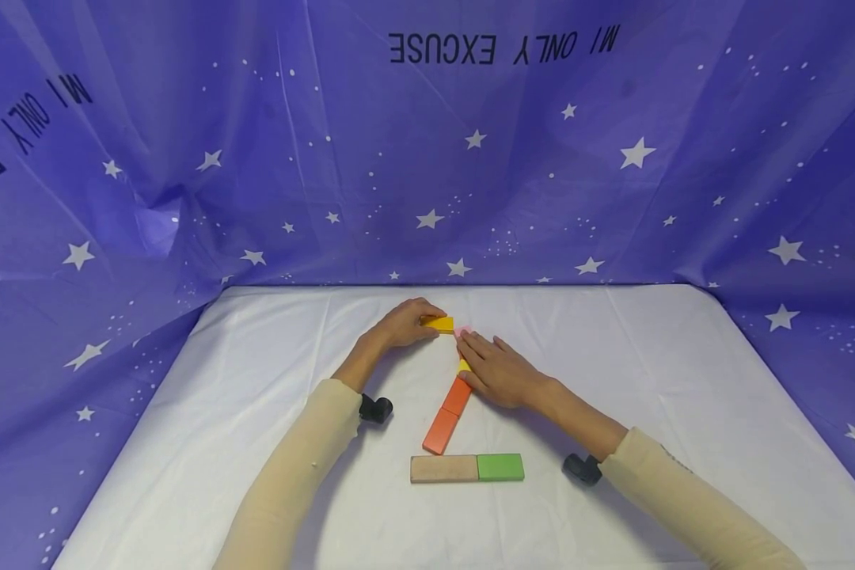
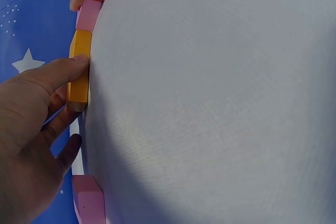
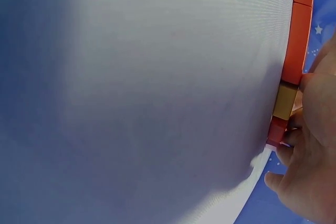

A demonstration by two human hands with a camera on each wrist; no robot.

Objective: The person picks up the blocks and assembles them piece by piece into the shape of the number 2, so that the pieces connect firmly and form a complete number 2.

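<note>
My left hand (image 1: 403,324) grips a yellow block (image 1: 441,324) between thumb and fingers, its far end against a small pink block (image 2: 89,15). Below that hand in the left wrist view lies another pink block (image 2: 89,203). My right hand (image 1: 504,374) lies palm down with outstretched fingers along the upper part of a slanting row, covering some of it. This row holds two orange-red blocks (image 1: 458,396), a small yellow block (image 3: 285,101) and a red block (image 3: 277,128), leading up to the pink one.
Nearer the camera, a plain wooden block (image 1: 443,469) and a green block (image 1: 501,467) lie end to end. All sit on a white cloth-covered table (image 1: 613,340). A purple star-patterned curtain (image 1: 427,142) stands behind and at both sides. Black wrist devices (image 1: 376,409) project from both sleeves.
</note>
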